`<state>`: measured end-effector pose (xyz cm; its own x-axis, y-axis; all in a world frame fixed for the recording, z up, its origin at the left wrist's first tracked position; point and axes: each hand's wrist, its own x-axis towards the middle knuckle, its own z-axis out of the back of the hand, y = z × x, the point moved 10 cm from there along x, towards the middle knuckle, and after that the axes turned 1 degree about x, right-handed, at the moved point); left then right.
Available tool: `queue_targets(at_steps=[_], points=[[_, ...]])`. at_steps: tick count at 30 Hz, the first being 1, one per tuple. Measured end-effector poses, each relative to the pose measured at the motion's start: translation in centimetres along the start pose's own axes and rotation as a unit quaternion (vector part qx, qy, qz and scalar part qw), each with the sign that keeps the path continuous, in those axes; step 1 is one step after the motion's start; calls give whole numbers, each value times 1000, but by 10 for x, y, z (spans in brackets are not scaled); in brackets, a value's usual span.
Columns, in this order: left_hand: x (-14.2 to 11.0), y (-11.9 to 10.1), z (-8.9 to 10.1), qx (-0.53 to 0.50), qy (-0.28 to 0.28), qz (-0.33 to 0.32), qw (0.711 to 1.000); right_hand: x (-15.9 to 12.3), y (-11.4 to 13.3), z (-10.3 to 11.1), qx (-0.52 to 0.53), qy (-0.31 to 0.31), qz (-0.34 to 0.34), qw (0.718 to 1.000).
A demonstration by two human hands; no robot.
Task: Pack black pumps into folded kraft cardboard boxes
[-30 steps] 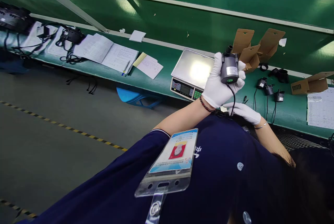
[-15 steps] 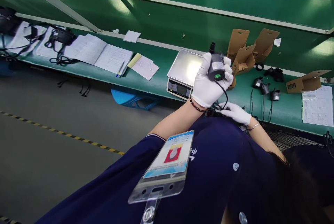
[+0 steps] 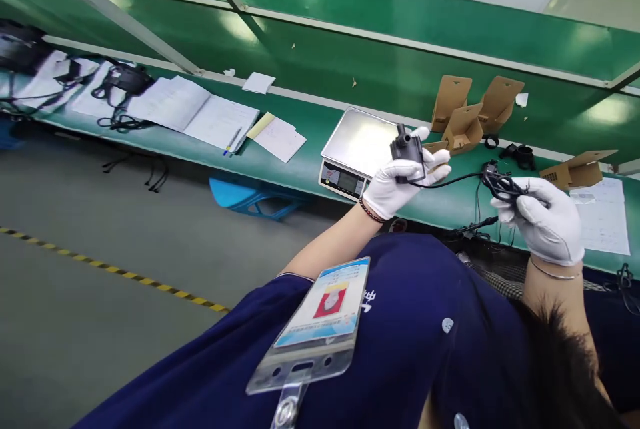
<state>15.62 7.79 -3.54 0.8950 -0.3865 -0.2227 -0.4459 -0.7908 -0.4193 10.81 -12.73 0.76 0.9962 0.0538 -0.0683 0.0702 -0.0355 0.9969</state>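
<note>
My left hand (image 3: 393, 189), in a white glove, is closed around a small black water pump (image 3: 406, 152) with a short outlet spout on top. It holds the pump above the front right corner of a scale (image 3: 354, 142). A black cord runs from the pump to my right hand (image 3: 550, 219), also gloved in white. That hand grips the bundled black cable (image 3: 500, 183), which hangs over the bench edge area. My right fingers are wrapped round the bundle, and it partly hides the bench behind it.
Open cardboard boxes (image 3: 463, 129) stand behind the pump, and another carton (image 3: 580, 170) is at the right beside a printed sheet (image 3: 603, 215). Black ring parts (image 3: 524, 157) lie between them. An open notebook (image 3: 220, 122) and note slips (image 3: 280, 139) lie left. A blue stool (image 3: 250, 199) is below.
My right hand has risen from the bench edge and moved right, carrying the bundled cable. My left hand has lowered and turned the pump, so its label no longer shows.
</note>
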Motion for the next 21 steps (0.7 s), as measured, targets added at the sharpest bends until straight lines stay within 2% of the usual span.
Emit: queue_targets(at_steps=[3, 7, 10, 13, 15, 17, 19, 21], points=[[-4, 12, -9, 11, 44, 29, 999, 1, 10, 1, 19, -52, 53, 997], [-7, 28, -31, 37, 105, 45, 993, 8, 10, -22, 41, -97, 93, 990], [-1, 36, -43, 40, 107, 11, 993, 18, 18, -42, -59, -130, 153, 978], [8, 38, -55, 65, 103, -12, 993, 21, 43, -53, -204, -140, 258, 934], [13, 37, -63, 88, 105, -14, 991, 21, 58, -52, -283, -135, 300, 901], [16, 35, -72, 106, 109, -12, 988, 20, 69, -46, -329, -132, 314, 881], [16, 34, -83, 122, 124, -13, 985, 18, 74, -41, -331, -117, 322, 880], [15, 34, -95, 130, 149, -12, 980, 17, 72, -33, -269, -109, 329, 899]])
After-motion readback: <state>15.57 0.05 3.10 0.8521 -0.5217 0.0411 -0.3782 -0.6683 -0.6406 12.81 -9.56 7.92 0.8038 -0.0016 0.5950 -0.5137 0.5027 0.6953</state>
